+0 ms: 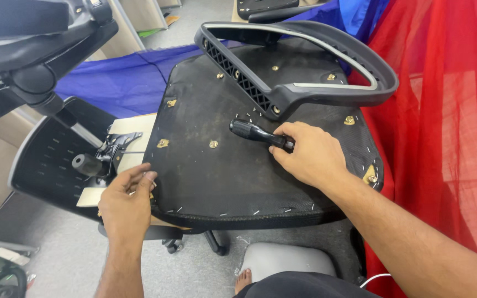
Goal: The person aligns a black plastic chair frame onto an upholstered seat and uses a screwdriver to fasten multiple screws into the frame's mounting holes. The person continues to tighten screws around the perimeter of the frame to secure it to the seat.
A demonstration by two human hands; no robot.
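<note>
An upturned black chair seat (222, 171) lies in front of me, its underside stapled along the edges and set with brass inserts. A black and grey armrest (305, 60) lies on its far side. My right hand (307, 154) grips a black-handled screwdriver (258, 134) that lies nearly flat over the seat, its handle pointing left. My left hand (128, 201) pinches something small at the seat's left edge; the fingers hide what it is.
A black chair mechanism with a lever (103, 154) and a perforated backrest (51, 160) lie to the left. Another chair (28, 38) looms at the upper left. Red cloth (448, 121) hangs on the right, blue cloth (117, 83) behind. My bare foot (243, 278) is on the floor.
</note>
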